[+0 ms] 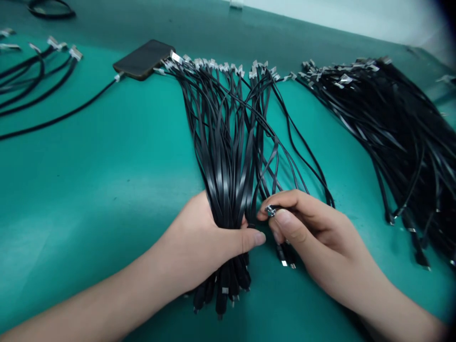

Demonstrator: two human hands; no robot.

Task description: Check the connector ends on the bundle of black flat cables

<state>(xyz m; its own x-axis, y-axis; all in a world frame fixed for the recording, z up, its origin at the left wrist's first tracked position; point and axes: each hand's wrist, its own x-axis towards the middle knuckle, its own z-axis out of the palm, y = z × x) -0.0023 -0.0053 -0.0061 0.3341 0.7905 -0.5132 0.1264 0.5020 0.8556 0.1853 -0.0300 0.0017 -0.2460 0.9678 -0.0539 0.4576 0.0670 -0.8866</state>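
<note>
Seen from the head camera, with the middle of the view as the clock's centre, a smooth green work surface (107, 180) is spreading under everything, catching a soft sheen toward nine and darkening along its far side. Beyond it, a pale area (338, 23) is showing at one o'clock.

At eleven, a dark phone-like device (146, 59) is lying flat, a single black cable (71, 118) running from its near corner toward nine. More loose cables (42, 90) are curving in at ten, and a dark coil (50, 12) is resting farther out. A dense cable pile (402, 128) is filling the space around two and three, its silver ends pointing inward.

The cable bundle (228, 171) is running from twelve to six — plugs fanning out at the top, a few reaching the device's edge. The left hand (210, 232) is wrapping around its lower part, hiding some strands. At four, the right hand (317, 232) is pinching a metal connector (270, 210) between thumb and fingers — other plugs hanging just below.
</note>
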